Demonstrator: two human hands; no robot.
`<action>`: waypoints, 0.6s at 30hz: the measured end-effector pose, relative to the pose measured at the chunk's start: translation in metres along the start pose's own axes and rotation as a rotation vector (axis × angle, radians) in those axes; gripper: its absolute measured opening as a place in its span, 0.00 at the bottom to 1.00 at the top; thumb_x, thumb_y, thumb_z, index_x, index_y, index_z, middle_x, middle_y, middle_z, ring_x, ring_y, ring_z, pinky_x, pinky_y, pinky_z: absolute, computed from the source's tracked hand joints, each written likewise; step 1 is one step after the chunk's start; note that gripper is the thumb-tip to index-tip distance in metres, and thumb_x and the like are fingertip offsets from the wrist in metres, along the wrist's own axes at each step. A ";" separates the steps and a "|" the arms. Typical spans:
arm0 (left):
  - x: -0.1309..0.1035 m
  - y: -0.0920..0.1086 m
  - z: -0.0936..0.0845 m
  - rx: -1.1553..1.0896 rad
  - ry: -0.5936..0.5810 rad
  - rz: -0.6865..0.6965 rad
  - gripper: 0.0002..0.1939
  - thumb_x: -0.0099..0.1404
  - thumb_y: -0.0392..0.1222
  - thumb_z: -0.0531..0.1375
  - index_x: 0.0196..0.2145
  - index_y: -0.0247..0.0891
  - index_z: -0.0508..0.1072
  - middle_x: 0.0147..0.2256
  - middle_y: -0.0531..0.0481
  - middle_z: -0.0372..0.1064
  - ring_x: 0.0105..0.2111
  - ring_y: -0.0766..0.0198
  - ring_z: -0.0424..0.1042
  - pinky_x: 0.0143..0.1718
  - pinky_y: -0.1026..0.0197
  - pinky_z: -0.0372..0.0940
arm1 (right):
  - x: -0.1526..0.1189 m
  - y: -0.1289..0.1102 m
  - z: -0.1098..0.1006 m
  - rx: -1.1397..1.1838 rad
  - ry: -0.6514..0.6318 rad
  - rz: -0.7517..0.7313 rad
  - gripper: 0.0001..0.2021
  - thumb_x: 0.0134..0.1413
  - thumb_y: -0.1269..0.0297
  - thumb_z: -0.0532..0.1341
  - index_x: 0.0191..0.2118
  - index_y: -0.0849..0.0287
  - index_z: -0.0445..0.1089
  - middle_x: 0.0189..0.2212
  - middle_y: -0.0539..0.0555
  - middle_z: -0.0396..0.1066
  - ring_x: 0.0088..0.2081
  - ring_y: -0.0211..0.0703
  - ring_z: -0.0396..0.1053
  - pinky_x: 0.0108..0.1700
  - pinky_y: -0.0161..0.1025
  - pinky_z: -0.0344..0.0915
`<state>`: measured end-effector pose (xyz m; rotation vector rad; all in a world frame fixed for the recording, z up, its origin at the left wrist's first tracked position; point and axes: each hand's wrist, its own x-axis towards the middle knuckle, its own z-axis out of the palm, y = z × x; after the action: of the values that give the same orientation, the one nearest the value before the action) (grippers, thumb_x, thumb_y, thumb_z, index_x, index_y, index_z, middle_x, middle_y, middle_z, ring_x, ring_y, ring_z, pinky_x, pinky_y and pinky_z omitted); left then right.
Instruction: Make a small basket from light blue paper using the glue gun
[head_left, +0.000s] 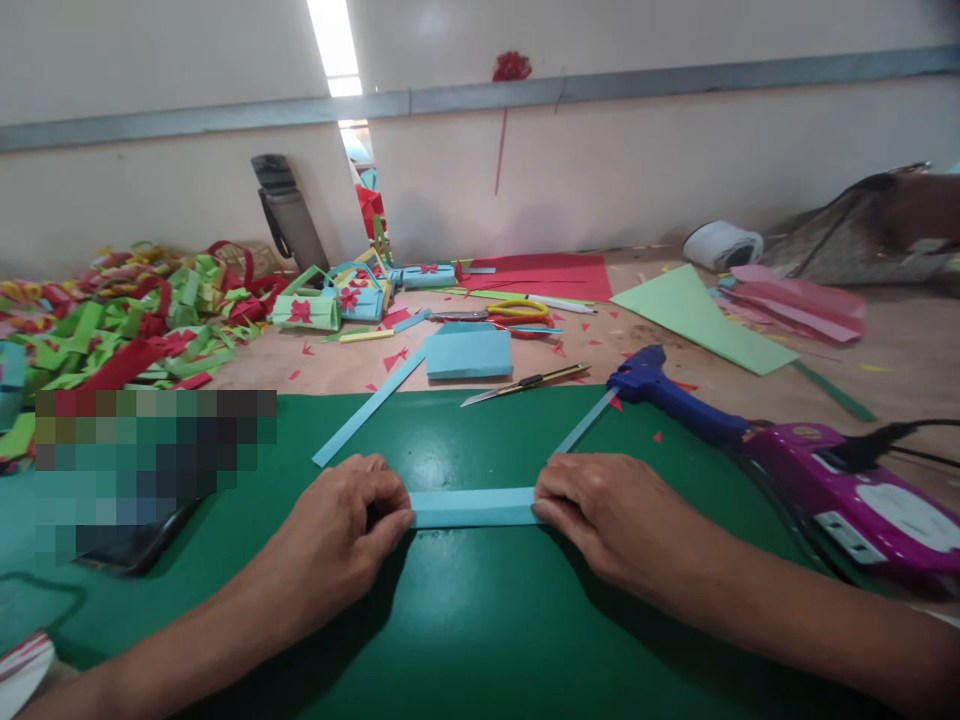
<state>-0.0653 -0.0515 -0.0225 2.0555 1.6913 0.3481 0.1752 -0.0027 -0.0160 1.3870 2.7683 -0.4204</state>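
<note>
A light blue paper strip (474, 508) is stretched level between my two hands, just above or on the green mat (480, 620). My left hand (352, 520) pinches its left end between thumb and fingers. At the right end, my right hand (600, 505) holds the strip in a similar pinch. Behind my hands lies a folded blue paper piece (469, 354), with a long blue strip (371, 412) slanting down to its left. A craft knife (525, 383) rests at the mat's far edge. The blue glue gun (675, 400) lies behind my right hand.
Green, red and yellow paper pieces (90, 330) are heaped at left, near small paper bags (306, 310) and a dark bottle (289, 210). Scissors (495, 315) lie behind the folded piece. A phone (142, 535) is left; a magenta power strip (862, 500) with cables is right.
</note>
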 end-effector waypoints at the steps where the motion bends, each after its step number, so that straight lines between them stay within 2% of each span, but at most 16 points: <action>1: 0.000 0.000 0.000 0.007 0.003 -0.008 0.11 0.62 0.40 0.52 0.23 0.37 0.66 0.25 0.52 0.62 0.29 0.62 0.62 0.31 0.60 0.55 | 0.000 0.000 0.000 0.002 0.001 0.003 0.11 0.57 0.67 0.53 0.25 0.59 0.66 0.25 0.51 0.68 0.27 0.39 0.64 0.29 0.36 0.52; 18: 0.004 0.002 0.002 0.047 -0.031 -0.059 0.11 0.60 0.42 0.52 0.23 0.37 0.66 0.26 0.51 0.62 0.30 0.60 0.61 0.33 0.58 0.53 | 0.003 -0.003 -0.004 -0.019 -0.067 0.020 0.10 0.56 0.66 0.53 0.25 0.59 0.66 0.25 0.52 0.67 0.26 0.38 0.62 0.28 0.35 0.50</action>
<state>-0.0620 -0.0485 -0.0236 2.0289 1.7535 0.2580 0.1716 -0.0008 -0.0115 1.3691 2.6957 -0.4300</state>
